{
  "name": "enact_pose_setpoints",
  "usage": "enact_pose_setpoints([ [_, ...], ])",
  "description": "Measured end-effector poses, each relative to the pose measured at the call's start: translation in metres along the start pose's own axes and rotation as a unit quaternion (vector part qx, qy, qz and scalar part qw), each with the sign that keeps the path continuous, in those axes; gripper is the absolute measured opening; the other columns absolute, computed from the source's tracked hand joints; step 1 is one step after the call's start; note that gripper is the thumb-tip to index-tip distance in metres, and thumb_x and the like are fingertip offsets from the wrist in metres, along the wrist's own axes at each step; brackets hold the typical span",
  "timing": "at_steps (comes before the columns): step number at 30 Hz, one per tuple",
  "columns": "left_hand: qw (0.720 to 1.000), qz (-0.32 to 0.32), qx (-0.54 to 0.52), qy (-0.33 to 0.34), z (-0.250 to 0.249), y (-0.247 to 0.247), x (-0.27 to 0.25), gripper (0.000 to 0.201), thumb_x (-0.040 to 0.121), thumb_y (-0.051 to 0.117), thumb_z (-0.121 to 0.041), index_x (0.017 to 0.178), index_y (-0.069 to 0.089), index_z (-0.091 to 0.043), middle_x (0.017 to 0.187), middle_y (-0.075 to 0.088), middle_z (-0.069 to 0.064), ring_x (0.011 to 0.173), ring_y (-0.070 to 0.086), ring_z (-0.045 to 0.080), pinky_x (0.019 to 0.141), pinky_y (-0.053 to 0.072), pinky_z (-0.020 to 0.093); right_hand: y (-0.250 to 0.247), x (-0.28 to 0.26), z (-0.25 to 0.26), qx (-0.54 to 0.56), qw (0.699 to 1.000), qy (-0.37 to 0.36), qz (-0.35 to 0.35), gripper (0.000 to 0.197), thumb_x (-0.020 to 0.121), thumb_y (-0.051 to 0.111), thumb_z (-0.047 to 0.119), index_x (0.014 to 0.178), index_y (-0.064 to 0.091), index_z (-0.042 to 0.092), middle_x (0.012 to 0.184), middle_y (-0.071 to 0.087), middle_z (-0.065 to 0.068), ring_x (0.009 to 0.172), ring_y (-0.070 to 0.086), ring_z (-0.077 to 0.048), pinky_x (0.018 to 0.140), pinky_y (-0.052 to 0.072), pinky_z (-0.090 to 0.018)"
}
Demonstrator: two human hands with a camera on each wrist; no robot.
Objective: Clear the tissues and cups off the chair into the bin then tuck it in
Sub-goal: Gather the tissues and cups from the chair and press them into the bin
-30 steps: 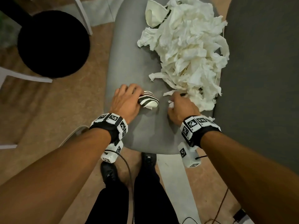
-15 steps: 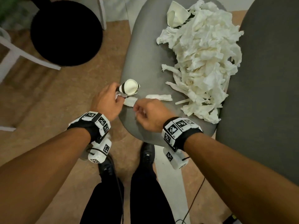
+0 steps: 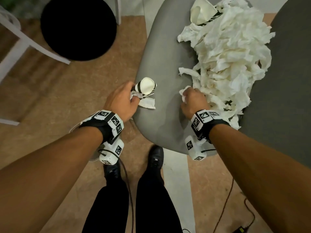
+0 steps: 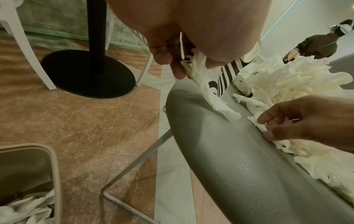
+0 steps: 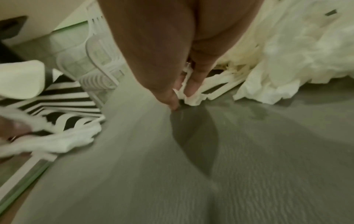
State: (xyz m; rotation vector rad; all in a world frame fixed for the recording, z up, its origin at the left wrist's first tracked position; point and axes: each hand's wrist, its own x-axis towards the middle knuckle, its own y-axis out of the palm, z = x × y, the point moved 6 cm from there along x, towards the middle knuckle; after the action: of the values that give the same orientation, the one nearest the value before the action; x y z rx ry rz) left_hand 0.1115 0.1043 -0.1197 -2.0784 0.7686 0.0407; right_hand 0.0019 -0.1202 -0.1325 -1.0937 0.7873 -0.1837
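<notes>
My left hand [image 3: 125, 100] grips a black-and-white striped paper cup [image 3: 146, 86] together with a tissue [image 3: 148, 103] at the left edge of the grey chair seat [image 3: 168, 64]. The tissue hangs from my fingers [image 4: 177, 66] down to the seat. My right hand [image 3: 191, 100] pinches a tissue [image 5: 188, 97] at the near edge of the big tissue pile [image 3: 232, 52]. A second paper cup [image 3: 201, 12] lies at the far end of the pile. The bin [image 4: 38, 174], with tissues inside, stands on the floor low at the left in the left wrist view.
A black round table base [image 3: 78, 26] and white chair legs [image 3: 18, 46] stand on the brown floor to the left. A dark grey chair back [image 3: 286, 98] rises at the right. Cables [image 3: 225, 214] trail by my feet. Another person [image 4: 321, 45] stands far off.
My left hand has lifted the striped cup and taken a tissue with it at the seat's left edge. My right hand handed over that tissue and moved back to the pile, pinching another.
</notes>
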Motion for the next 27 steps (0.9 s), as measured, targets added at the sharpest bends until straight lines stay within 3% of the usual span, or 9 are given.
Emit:
enact_pose_setpoints([
  [4, 0.999, -0.025, -0.028, -0.024, 0.015, -0.008, -0.010, 0.016, 0.087, 0.056, -0.021, 0.102, 0.054, -0.017, 0.097, 0.066, 0.004, 0.081, 0.056, 0.027, 0.065, 0.036, 0.031, 0.017, -0.015, 0.037, 0.035, 0.997, -0.065, 0.025, 0.023, 0.084, 0.059, 0.003, 0.106, 0.066, 0.007, 0.115, 0.062, -0.017, 0.105, 0.060, -0.035, 0.085, 0.043, -0.028],
  [8, 0.995, -0.053, -0.055, -0.070, 0.045, -0.024, -0.027, 0.022, 0.086, 0.056, -0.021, 0.107, 0.056, -0.015, 0.102, 0.068, 0.008, 0.090, 0.061, 0.033, 0.075, 0.050, 0.041, 0.044, -0.037, 0.101, 0.100, 0.986, -0.098, 0.092, 0.013, 0.079, 0.063, 0.021, 0.090, 0.070, 0.021, 0.094, 0.067, -0.004, 0.086, 0.062, -0.023, 0.075, 0.040, -0.019],
  [11, 0.986, -0.076, -0.080, -0.128, 0.086, -0.038, -0.045, 0.021, 0.084, 0.052, -0.023, 0.105, 0.054, -0.019, 0.100, 0.069, 0.007, 0.091, 0.063, 0.034, 0.079, 0.052, 0.043, 0.064, -0.050, 0.158, 0.161, 0.973, -0.119, 0.114, 0.009, 0.076, 0.066, 0.019, 0.083, 0.069, 0.024, 0.073, 0.060, 0.009, 0.069, 0.056, -0.012, 0.070, 0.046, -0.020],
  [14, 0.971, -0.107, -0.100, -0.191, 0.131, -0.053, -0.067, 0.024, 0.085, 0.052, -0.021, 0.108, 0.055, -0.018, 0.104, 0.070, 0.007, 0.094, 0.064, 0.033, 0.082, 0.053, 0.041, 0.087, -0.060, 0.209, 0.242, 0.955, -0.109, 0.132, 0.010, 0.077, 0.069, 0.014, 0.079, 0.068, 0.023, 0.063, 0.054, 0.012, 0.061, 0.053, -0.009, 0.064, 0.049, -0.024],
  [18, 0.950, -0.110, -0.113, -0.269, 0.193, -0.057, -0.098, 0.030, 0.090, 0.052, -0.016, 0.119, 0.054, -0.010, 0.115, 0.067, 0.014, 0.104, 0.061, 0.034, 0.079, 0.042, 0.029, 0.136, -0.062, 0.253, 0.359, 0.918, -0.050, 0.163, 0.009, 0.081, 0.071, 0.009, 0.081, 0.070, 0.017, 0.064, 0.060, 0.010, 0.056, 0.053, -0.005, 0.060, 0.049, -0.019],
  [22, 0.938, -0.106, -0.125, -0.307, 0.259, -0.031, -0.125, 0.032, 0.090, 0.055, -0.015, 0.121, 0.055, -0.006, 0.116, 0.066, 0.017, 0.107, 0.060, 0.036, 0.079, 0.041, 0.029, 0.205, -0.059, 0.269, 0.371, 0.906, -0.015, 0.203, 0.016, 0.081, 0.072, 0.009, 0.073, 0.068, 0.022, 0.074, 0.068, 0.004, 0.070, 0.063, -0.011, 0.077, 0.057, -0.032],
  [27, 0.939, -0.062, -0.120, -0.316, 0.315, 0.025, -0.137, 0.037, 0.086, 0.059, -0.019, 0.123, 0.058, -0.012, 0.107, 0.069, 0.005, 0.097, 0.064, 0.026, 0.077, 0.044, 0.026, 0.278, -0.055, 0.261, 0.364, 0.902, 0.022, 0.230, 0.017, 0.081, 0.070, 0.005, 0.074, 0.067, 0.021, 0.080, 0.070, -0.001, 0.073, 0.063, -0.014, 0.076, 0.056, -0.032],
])
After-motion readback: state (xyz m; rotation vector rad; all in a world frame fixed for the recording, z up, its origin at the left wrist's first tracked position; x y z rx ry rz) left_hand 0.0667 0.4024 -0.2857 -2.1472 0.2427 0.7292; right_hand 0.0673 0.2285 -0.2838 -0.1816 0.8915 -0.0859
